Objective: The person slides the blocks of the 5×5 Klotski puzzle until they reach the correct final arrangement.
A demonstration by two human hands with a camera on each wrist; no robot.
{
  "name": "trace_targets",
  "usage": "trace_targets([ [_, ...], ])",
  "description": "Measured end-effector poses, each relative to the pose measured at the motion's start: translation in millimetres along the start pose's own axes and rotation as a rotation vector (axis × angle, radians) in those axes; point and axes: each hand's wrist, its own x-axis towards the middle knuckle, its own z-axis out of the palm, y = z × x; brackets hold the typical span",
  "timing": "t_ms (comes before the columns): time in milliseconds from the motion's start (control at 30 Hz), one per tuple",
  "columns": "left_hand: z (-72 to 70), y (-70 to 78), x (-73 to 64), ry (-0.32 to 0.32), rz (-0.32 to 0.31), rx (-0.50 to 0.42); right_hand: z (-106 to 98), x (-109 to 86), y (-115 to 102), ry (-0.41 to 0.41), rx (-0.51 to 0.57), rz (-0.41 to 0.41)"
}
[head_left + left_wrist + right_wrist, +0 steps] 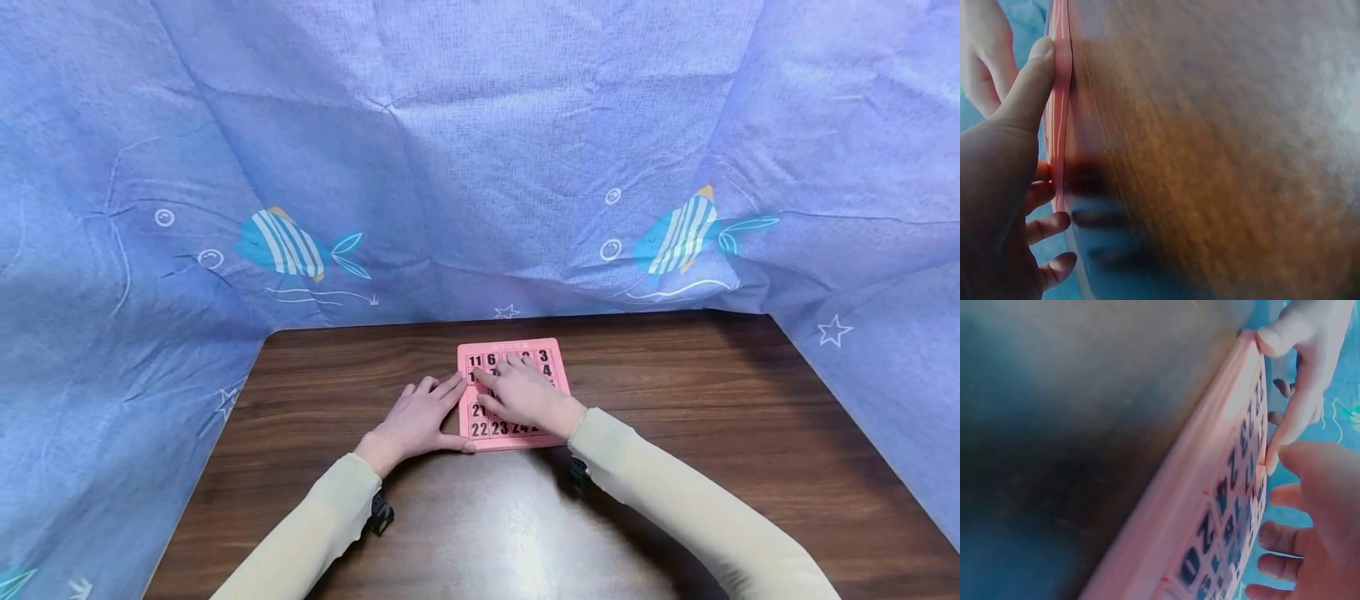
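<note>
A pink number slide puzzle (500, 428), with black numerals on square tiles, lies flat on the table. Along its left side rests my left hand (416, 421), fingers extended to the edge and thumb at the near left corner. In the left wrist view that thumb (1040, 69) presses against the puzzle's pink side. My right hand (528, 393) reaches over the face from the right, its index fingertip on a tile in the left column. Its other fingers are loosely bent and hide several middle tiles. A bare pink spot shows above the 21 tile.
The dark wooden table (675, 417) extends on both sides of the puzzle. A blue curtain (480, 167) printed with striped fish hangs behind it and at both sides. Black wrist devices (381, 512) sit beneath both cream sleeves (675, 500).
</note>
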Motion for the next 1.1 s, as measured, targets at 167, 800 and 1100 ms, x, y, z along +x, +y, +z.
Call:
trace_targets([
  [167, 0.6, 0.7, 0.6, 0.001, -0.001, -0.007, -1.4, 7.3, -0.6, -0.054, -0.025, 0.021],
  [800, -4.7, 0.8, -0.7, -0.009, -0.007, -0.004, -3.5, -1.3, -2.4, 0.022, 0.038, -0.096],
  [1100, -3.7, 3.1, -2.4, -0.002, 0.009, -0.006, 7.1, 15.7, 2.4, 0.064, 0.027, -0.024],
])
